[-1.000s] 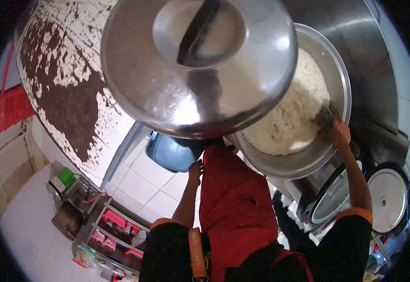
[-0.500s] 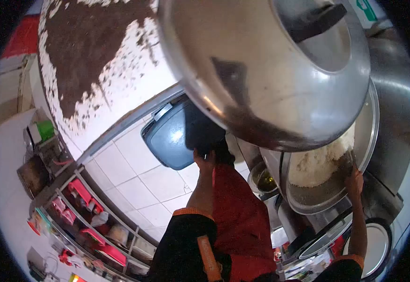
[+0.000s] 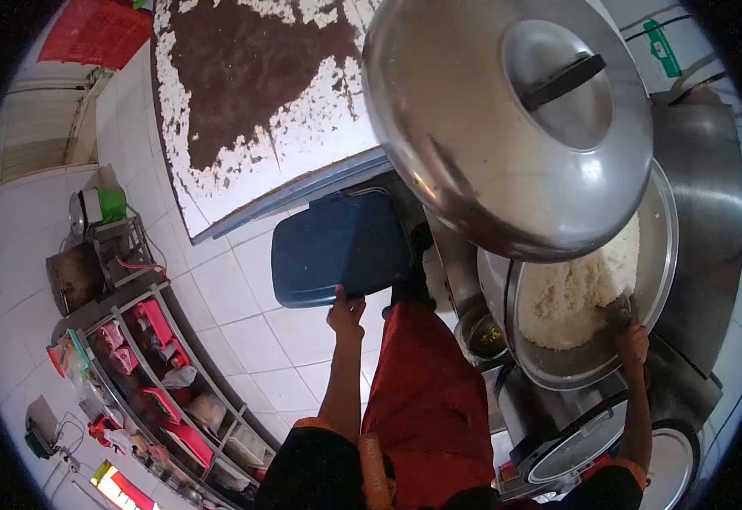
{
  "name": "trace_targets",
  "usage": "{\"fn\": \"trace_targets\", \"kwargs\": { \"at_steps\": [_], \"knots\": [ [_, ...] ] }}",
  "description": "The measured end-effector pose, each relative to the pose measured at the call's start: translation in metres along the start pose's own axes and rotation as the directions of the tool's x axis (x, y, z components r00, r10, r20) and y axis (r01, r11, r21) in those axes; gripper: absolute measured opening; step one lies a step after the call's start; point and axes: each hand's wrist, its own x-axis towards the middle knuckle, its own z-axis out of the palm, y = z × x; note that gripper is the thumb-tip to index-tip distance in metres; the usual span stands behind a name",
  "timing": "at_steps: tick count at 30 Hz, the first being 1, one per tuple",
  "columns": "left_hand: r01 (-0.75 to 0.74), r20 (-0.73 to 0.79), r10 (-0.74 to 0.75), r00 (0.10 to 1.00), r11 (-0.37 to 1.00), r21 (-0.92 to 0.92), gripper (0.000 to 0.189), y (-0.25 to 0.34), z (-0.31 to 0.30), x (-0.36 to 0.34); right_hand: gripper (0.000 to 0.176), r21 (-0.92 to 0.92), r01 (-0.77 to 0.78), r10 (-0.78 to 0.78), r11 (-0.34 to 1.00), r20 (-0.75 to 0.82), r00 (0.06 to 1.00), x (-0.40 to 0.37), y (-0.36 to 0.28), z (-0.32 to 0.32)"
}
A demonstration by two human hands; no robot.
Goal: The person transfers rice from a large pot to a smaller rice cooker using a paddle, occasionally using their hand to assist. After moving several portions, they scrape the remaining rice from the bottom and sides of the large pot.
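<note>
My left hand [image 3: 347, 313] grips the near edge of a dark blue plastic container [image 3: 328, 246] with a flat, rounded top, above the tiled floor. The fingers of my right hand [image 3: 633, 344] are wrapped round the handle of a scoop [image 3: 618, 314]. Its blade rests in white cooked rice [image 3: 571, 297] inside a large metal pot [image 3: 667, 217]. A big domed steel lid [image 3: 473, 127] with a black handle leans up over the pot and hides the rice's far side.
A white table with a worn dark patch [image 3: 256, 81] stands ahead at left. Shelves with pink trays [image 3: 188, 442] line the left side. A small pot of yellowish liquid [image 3: 483, 336] sits beside the rice pot. Another open round vessel [image 3: 668, 467] is at lower right.
The view has shifted, showing more of the table and lid. The blue container's top now faces me more fully. My right hand stays at the rice with the scoop.
</note>
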Motion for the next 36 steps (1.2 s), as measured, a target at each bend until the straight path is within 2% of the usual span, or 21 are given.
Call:
{"fn": "trace_targets", "kwargs": {
  "at_steps": [2,4,6,8,10,11,12,13,15,17,19,20,22,24,25,28,31,33,34,35,36],
  "knots": [
    [-0.001,0.144,-0.004,0.990,1.000,0.031,0.044,0.020,0.008,0.002,0.060,-0.036,0.044,-0.046,0.998,-0.056,0.997,-0.002,0.000,0.002],
    [-0.054,0.135,0.040,0.990,0.993,0.105,0.048,0.049,0.038,-0.022,0.056,-0.113,0.038,-0.039,0.993,-0.011,0.999,-0.001,0.000,0.004],
    [-0.197,0.229,0.174,0.958,0.977,0.081,0.054,0.066,0.060,-0.028,0.054,-0.030,0.001,0.000,1.000,0.034,0.999,-0.007,-0.022,-0.027],
    [-0.182,0.218,0.159,0.963,0.979,0.089,0.056,0.090,0.081,-0.033,0.051,0.048,-0.047,0.042,0.998,0.085,0.995,-0.010,-0.023,-0.030],
    [-0.167,0.205,0.144,0.968,0.981,0.100,0.059,0.110,0.089,-0.021,0.044,-0.037,0.021,-0.023,0.999,-0.053,0.998,0.000,-0.009,0.002],
    [-0.132,0.248,0.119,0.961,0.991,0.037,0.061,0.115,0.086,0.000,0.044,-0.031,0.019,-0.020,0.999,-0.050,0.999,0.007,0.001,0.021],
    [-0.092,0.294,0.095,0.951,0.995,-0.024,0.063,0.124,0.086,0.013,0.041,-0.102,0.085,-0.100,0.991,-0.155,0.983,0.014,0.013,0.041],
    [-0.092,0.325,0.073,0.943,0.995,0.044,0.059,0.135,0.086,0.016,0.039,-0.183,0.142,-0.186,0.973,-0.248,0.951,0.014,0.020,0.054],
    [-0.045,0.336,-0.001,0.942,0.990,0.131,0.053,0.154,0.098,0.014,0.037,-0.232,0.096,-0.158,0.968,-0.265,0.951,0.017,0.019,0.065],
    [-0.112,0.303,0.065,0.951,0.984,0.140,0.054,0.160,0.115,0.018,0.035,-0.283,0.059,-0.140,0.957,-0.274,0.952,0.015,0.014,0.051],
    [-0.111,0.253,0.066,0.965,0.980,0.165,0.054,0.161,0.115,0.014,0.033,0.004,0.132,-0.131,0.991,-0.086,0.988,-0.005,-0.010,-0.008],
    [-0.167,0.285,0.116,0.952,0.973,0.162,0.055,0.160,0.109,0.027,0.033,0.006,0.130,-0.129,0.992,-0.085,0.988,0.001,-0.002,0.012],
    [-0.224,0.327,0.165,0.930,0.962,0.153,0.057,0.157,0.108,0.032,0.040,-0.007,0.147,-0.144,0.989,-0.246,0.959,0.024,0.023,0.066],
    [-0.282,0.338,0.219,0.915,0.947,0.151,0.064,0.151,0.106,0.022,0.044,0.000,0.139,-0.137,0.990,-0.178,0.974,0.018,0.022,0.054],
    [-0.373,0.404,0.299,0.865,0.920,0.118,0.069,0.147,0.107,0.019,0.048,0.006,0.150,-0.148,0.989,-0.115,0.982,0.019,0.017,0.045],
    [-0.414,0.436,0.325,0.839,0.902,0.123,0.074,0.141,0.112,0.004,0.053,0.113,0.206,-0.188,0.972,-0.148,0.971,0.008,0.007,0.017],
    [-0.401,0.463,0.308,0.831,0.909,0.115,0.081,0.139,0.102,0.010,0.058,0.020,0.177,-0.174,0.984,-0.091,0.980,-0.005,-0.013,-0.022],
    [-0.359,0.468,0.243,0.849,0.917,0.175,0.091,0.141,0.091,-0.006,0.040,-0.005,0.112,-0.112,0.994,-0.018,0.993,-0.005,-0.025,-0.036],
    [-0.437,0.452,0.315,0.834,0.878,0.196,0.095,0.129,0.077,0.008,0.024,0.119,0.210,-0.188,0.970,-0.172,0.967,0.017,-0.003,0.010],
    [-0.326,0.469,0.199,0.860,0.923,0.205,0.084,0.128,0.064,0.011,0.017,0.033,0.124,-0.122,0.992,-0.061,0.991,0.004,-0.020,-0.028],
    [-0.319,0.433,0.189,0.882,0.914,0.251,0.071,0.124,0.052,0.010,0.016,0.097,-0.018,0.018,0.995,0.004,1.000,0.003,-0.032,-0.045]
  ]
}}
